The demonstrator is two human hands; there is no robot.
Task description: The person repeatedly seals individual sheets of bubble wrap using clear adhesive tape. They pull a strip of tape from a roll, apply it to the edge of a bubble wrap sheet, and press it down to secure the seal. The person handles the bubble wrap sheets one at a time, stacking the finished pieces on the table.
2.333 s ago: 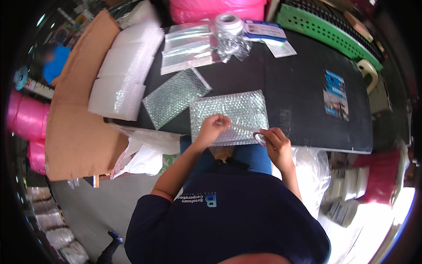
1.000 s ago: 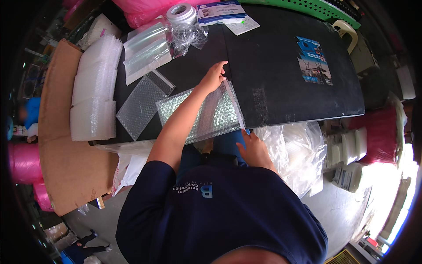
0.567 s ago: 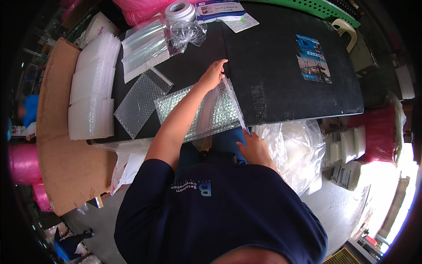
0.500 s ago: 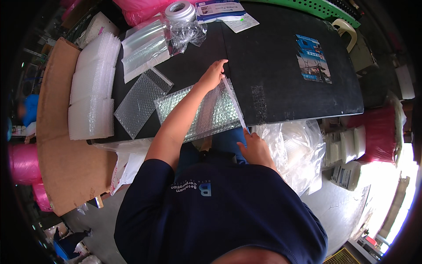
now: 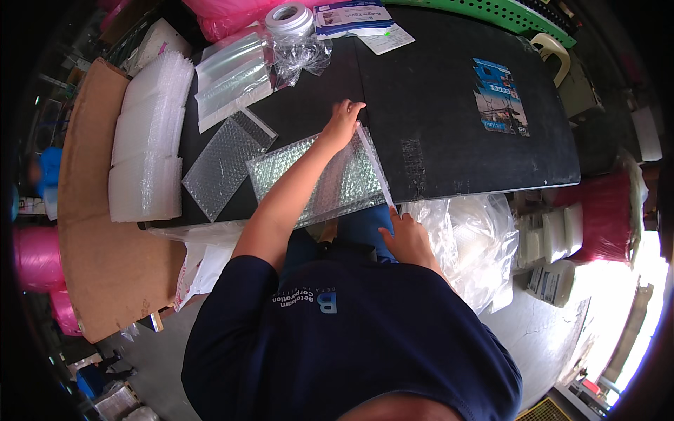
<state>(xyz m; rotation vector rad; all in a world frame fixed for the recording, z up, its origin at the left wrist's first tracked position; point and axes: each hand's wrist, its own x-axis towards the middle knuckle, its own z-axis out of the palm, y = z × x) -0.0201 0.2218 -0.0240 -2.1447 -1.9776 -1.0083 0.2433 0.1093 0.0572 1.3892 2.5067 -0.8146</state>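
A clear bubble-wrap bag (image 5: 316,184) lies on the black table (image 5: 449,140), its near side hanging over the front edge. My left hand (image 5: 342,121) reaches across it and pinches the far end of its right edge, a thin pale strip. My right hand (image 5: 406,237) holds the near end of the same strip just off the table's front edge. The strip runs taut between the two hands. A smaller bubble-wrap bag (image 5: 223,163) lies flat to the left, apart from both hands.
Stacked bubble-wrap bags (image 5: 146,140) sit at the table's left end beside a cardboard sheet (image 5: 91,231). Clear plastic bags (image 5: 232,76), a tape roll (image 5: 289,17) and papers (image 5: 354,15) lie at the back. A blue sticker (image 5: 500,95) is on the tabletop. Crumpled plastic (image 5: 467,238) sits on the right.
My left hand has gone from the bag's near edge to its far right corner. My right hand has dropped below the table's edge. The last half second shows almost no motion.
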